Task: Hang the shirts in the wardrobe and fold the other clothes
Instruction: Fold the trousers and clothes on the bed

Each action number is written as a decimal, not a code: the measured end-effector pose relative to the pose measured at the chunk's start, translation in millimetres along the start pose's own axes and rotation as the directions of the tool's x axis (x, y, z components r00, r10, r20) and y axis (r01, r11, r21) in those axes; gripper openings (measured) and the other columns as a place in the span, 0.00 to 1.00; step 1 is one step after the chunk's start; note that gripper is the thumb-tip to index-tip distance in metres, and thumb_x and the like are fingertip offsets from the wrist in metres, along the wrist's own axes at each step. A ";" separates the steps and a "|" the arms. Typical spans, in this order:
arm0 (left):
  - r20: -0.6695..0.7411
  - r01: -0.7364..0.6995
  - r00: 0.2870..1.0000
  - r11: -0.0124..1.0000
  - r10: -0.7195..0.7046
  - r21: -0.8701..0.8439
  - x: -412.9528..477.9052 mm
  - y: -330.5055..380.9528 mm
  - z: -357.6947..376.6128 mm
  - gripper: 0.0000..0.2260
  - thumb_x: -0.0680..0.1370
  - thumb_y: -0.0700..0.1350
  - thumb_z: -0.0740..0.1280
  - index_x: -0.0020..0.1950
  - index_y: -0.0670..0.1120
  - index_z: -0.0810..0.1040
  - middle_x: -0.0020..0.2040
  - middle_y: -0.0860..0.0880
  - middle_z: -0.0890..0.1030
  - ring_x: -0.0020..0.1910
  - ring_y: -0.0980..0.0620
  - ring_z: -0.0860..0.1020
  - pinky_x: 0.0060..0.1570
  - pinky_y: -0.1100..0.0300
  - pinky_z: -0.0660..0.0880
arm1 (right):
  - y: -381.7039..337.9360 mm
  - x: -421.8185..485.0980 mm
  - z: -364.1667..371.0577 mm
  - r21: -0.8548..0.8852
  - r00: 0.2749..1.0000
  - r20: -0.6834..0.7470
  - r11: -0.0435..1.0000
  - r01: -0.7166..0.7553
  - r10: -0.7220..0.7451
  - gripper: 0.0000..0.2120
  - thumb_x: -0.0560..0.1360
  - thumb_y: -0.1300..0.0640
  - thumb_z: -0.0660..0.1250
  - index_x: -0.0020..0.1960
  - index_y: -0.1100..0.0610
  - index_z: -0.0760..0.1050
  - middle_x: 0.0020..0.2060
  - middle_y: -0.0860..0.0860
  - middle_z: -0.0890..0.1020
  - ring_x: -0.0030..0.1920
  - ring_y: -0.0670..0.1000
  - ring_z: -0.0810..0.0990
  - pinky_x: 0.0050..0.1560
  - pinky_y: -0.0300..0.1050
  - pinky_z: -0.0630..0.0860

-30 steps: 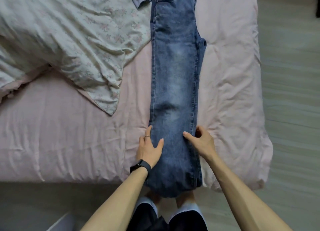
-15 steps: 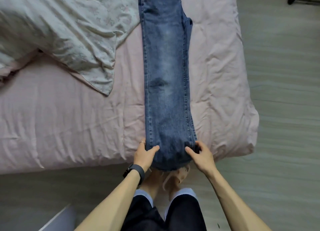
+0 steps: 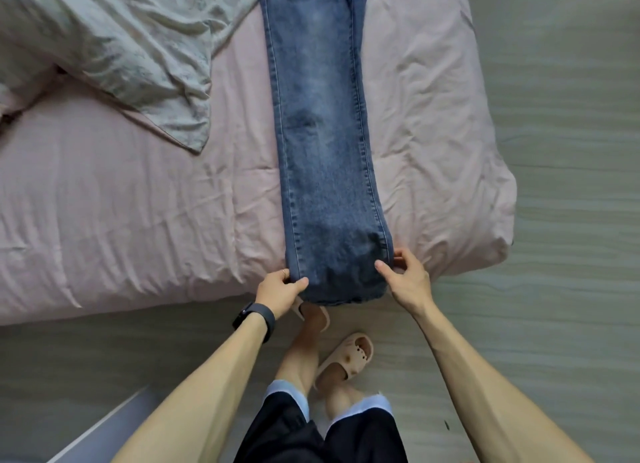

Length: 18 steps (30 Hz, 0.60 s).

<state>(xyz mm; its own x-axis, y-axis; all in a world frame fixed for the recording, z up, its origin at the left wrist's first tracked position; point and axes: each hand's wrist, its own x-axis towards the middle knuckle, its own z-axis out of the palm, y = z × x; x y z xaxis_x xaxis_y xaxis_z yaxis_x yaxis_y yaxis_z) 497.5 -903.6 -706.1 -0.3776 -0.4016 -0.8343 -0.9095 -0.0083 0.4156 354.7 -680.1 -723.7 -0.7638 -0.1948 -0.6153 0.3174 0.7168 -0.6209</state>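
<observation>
1. One camera, worn on the person's head, gives the only view. It faces forward and steeply down, almost straight onto the near edge of the bed [image 3: 138,220].
2. The person's own legs and a slipper [image 3: 349,358] show at the bottom middle, right under the lens.
3. Both forearms enter from the bottom corners and reach up the frame. The left grip [image 3: 280,291] and right grip [image 3: 407,279] sit just below the middle, close to the camera.
4. The wide lens takes in much. The bed fills the left and top and is cut by those edges. The floor [image 3: 571,185] runs down the right side and along the bottom.
5. The jeans [image 3: 322,133] run up the middle and out past the top edge.
</observation>
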 end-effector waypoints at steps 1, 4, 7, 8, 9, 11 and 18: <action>-0.022 -0.009 1.000 1.000 0.009 0.023 -1.5 -1.0 1.4 0.11 0.77 0.51 0.71 0.58 0.50 0.83 0.50 0.53 0.83 0.55 0.49 0.81 0.59 0.54 0.76 | 1.4 -0.1 0.1 -0.006 1.000 -0.008 1.000 0.008 -0.008 0.07 0.74 0.50 0.74 0.49 0.50 0.79 0.44 0.47 0.85 0.47 0.48 0.82 0.51 0.41 0.74; -0.083 -0.038 0.995 0.990 0.050 0.134 -13.9 -4.2 3.3 0.10 0.78 0.55 0.67 0.55 0.52 0.81 0.51 0.52 0.83 0.54 0.46 0.80 0.58 0.51 0.76 | 5.8 -8.8 4.9 -0.009 0.997 -0.075 1.000 0.021 -0.022 0.08 0.76 0.49 0.73 0.51 0.51 0.78 0.43 0.47 0.84 0.46 0.49 0.82 0.52 0.45 0.76; -0.105 -0.023 0.994 0.987 0.040 0.160 -32.3 -8.2 -1.2 0.12 0.80 0.58 0.64 0.53 0.51 0.79 0.50 0.51 0.83 0.53 0.45 0.79 0.58 0.49 0.74 | 8.4 -24.5 6.3 0.108 0.999 -0.028 0.994 -0.026 0.030 0.11 0.74 0.47 0.74 0.51 0.51 0.77 0.45 0.48 0.84 0.47 0.49 0.82 0.53 0.46 0.77; -0.080 -0.020 0.996 0.995 0.028 0.096 -36.5 -10.7 -2.8 0.11 0.79 0.57 0.66 0.52 0.51 0.79 0.48 0.53 0.83 0.52 0.47 0.80 0.58 0.50 0.75 | 12.5 -27.9 6.3 0.169 0.998 0.027 0.984 -0.056 0.052 0.12 0.73 0.47 0.76 0.50 0.51 0.77 0.46 0.48 0.85 0.48 0.49 0.83 0.54 0.46 0.78; -0.039 -0.028 0.999 0.999 0.030 0.037 -45.1 -14.6 -5.9 0.09 0.78 0.56 0.68 0.51 0.52 0.78 0.48 0.55 0.82 0.51 0.49 0.80 0.56 0.52 0.75 | 14.6 -34.7 3.7 0.225 0.995 0.087 0.972 -0.075 0.057 0.12 0.72 0.50 0.77 0.50 0.51 0.78 0.46 0.48 0.85 0.49 0.49 0.83 0.53 0.45 0.79; 0.059 -0.063 0.996 0.997 0.061 0.039 -59.7 -23.9 -8.9 0.09 0.76 0.54 0.73 0.51 0.55 0.77 0.49 0.58 0.81 0.49 0.53 0.80 0.54 0.54 0.76 | 15.3 -50.2 -5.7 0.247 0.978 0.199 0.962 -0.117 0.068 0.10 0.72 0.60 0.77 0.50 0.54 0.79 0.46 0.49 0.85 0.48 0.49 0.83 0.50 0.39 0.80; 0.087 -0.057 0.994 0.989 0.069 -0.133 -95.6 -27.0 -7.6 0.13 0.71 0.52 0.75 0.51 0.50 0.77 0.51 0.50 0.84 0.51 0.50 0.82 0.59 0.47 0.77 | 25.6 -88.7 -37.0 0.110 0.980 0.183 0.989 -0.095 0.074 0.09 0.76 0.59 0.74 0.55 0.59 0.84 0.48 0.50 0.87 0.48 0.48 0.85 0.54 0.44 0.80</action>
<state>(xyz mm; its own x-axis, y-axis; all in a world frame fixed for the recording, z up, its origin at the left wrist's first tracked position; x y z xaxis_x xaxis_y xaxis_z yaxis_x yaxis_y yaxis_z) 559.5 -871.9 -634.8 -0.4531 -0.3202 -0.8320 -0.8552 -0.1071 0.5070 409.8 -619.6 -667.1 -0.6226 -0.2606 -0.7379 0.4483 0.6541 -0.6093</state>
